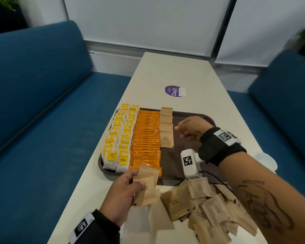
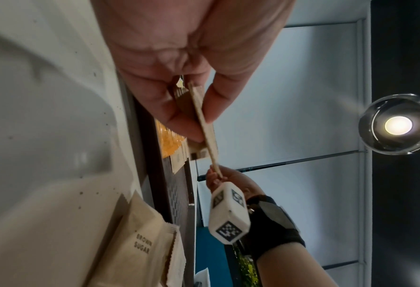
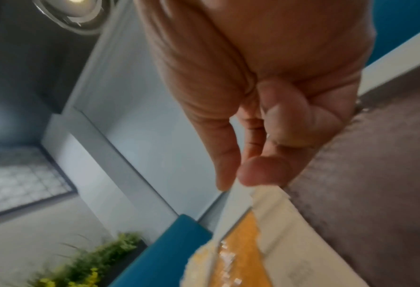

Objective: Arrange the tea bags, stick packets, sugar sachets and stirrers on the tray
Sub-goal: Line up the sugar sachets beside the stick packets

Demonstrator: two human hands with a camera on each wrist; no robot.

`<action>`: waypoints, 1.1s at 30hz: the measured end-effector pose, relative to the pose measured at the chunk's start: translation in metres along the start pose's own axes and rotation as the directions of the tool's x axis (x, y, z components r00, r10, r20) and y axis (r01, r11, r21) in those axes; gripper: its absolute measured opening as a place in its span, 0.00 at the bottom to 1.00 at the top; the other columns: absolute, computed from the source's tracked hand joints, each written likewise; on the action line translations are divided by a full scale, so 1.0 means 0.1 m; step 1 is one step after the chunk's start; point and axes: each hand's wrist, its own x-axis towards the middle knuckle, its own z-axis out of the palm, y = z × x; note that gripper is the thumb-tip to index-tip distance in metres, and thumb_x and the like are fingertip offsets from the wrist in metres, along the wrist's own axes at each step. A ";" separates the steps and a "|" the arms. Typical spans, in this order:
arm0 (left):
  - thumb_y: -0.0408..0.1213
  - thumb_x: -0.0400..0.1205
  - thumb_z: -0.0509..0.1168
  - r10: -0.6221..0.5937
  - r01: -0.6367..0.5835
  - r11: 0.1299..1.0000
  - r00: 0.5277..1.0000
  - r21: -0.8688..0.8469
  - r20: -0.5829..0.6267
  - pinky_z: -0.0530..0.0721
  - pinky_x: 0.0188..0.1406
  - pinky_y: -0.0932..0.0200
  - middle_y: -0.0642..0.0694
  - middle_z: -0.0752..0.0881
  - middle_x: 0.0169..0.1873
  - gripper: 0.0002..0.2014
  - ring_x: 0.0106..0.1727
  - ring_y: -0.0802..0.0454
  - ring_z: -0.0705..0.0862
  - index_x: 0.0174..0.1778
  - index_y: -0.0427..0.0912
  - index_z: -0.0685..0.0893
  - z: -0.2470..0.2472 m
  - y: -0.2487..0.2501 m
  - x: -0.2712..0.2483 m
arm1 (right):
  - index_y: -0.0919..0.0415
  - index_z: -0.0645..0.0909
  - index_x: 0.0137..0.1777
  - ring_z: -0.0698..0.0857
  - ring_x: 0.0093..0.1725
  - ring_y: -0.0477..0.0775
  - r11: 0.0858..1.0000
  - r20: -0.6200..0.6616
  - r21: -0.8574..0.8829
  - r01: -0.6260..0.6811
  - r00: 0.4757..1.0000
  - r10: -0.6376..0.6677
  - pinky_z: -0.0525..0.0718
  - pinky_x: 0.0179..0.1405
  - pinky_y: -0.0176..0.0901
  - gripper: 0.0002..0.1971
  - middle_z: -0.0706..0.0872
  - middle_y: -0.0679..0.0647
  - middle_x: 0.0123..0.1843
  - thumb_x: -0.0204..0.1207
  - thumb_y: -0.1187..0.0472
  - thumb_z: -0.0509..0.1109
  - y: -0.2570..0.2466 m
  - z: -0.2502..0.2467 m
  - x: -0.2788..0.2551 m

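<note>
A brown tray (image 1: 183, 155) holds two rows of yellow-tagged tea bags (image 1: 118, 138), a row of orange stick packets (image 1: 145, 136) and a column of brown sugar sachets (image 1: 166, 127). My left hand (image 1: 123, 191) grips a small stack of sugar sachets (image 1: 145, 187) just in front of the tray; they show edge-on (image 2: 205, 126) in the left wrist view. My right hand (image 1: 188, 129) hovers over the bare tray, right of the sachet column (image 3: 289, 223), fingers loosely curled and holding nothing. No stirrers are in sight.
A loose pile of sugar sachets (image 1: 209, 208) lies on the white table in front of the tray, under my right forearm. A purple sticker (image 1: 173, 91) lies beyond the tray. Blue sofas (image 1: 42, 103) flank the table. A white round object (image 1: 266, 161) sits at the right edge.
</note>
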 end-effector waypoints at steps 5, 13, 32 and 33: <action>0.23 0.80 0.62 0.055 -0.055 0.998 0.997 0.004 0.054 0.83 0.38 0.54 0.55 0.91 0.39 0.15 0.48 0.49 0.86 0.48 0.50 0.83 0.04 0.05 -0.06 | 0.58 0.83 0.47 0.80 0.30 0.45 0.971 0.078 -0.071 0.230 0.971 -0.225 0.76 0.27 0.35 0.06 0.84 0.50 0.32 0.75 0.57 0.74 0.15 0.03 -0.72; 0.18 0.78 0.62 0.122 -0.128 0.991 0.986 0.046 0.116 0.85 0.29 0.60 0.46 0.92 0.39 0.17 0.38 0.53 0.90 0.52 0.43 0.84 0.06 -0.01 -0.15 | 0.64 0.80 0.47 0.80 0.26 0.45 0.919 0.172 0.384 0.090 0.971 -0.167 0.67 0.16 0.32 0.11 0.84 0.55 0.35 0.76 0.54 0.71 0.77 0.70 -1.26; 0.20 0.73 0.69 0.114 -0.120 0.991 0.990 0.064 0.086 0.82 0.27 0.62 0.41 0.92 0.42 0.13 0.38 0.48 0.89 0.49 0.39 0.86 -0.04 -0.08 -0.06 | 0.66 0.81 0.42 0.78 0.24 0.46 0.779 0.039 0.622 0.070 0.992 -0.121 0.68 0.14 0.32 0.02 0.86 0.56 0.31 0.75 0.71 0.71 0.93 0.88 -1.28; 0.20 0.73 0.69 0.112 -0.117 0.992 0.990 0.055 0.081 0.83 0.26 0.62 0.40 0.92 0.42 0.13 0.38 0.48 0.89 0.50 0.39 0.86 -0.03 -0.08 -0.05 | 0.65 0.81 0.42 0.78 0.24 0.45 0.799 0.036 0.597 0.073 0.992 -0.118 0.68 0.14 0.32 0.03 0.86 0.56 0.31 0.74 0.71 0.71 0.91 0.85 -1.27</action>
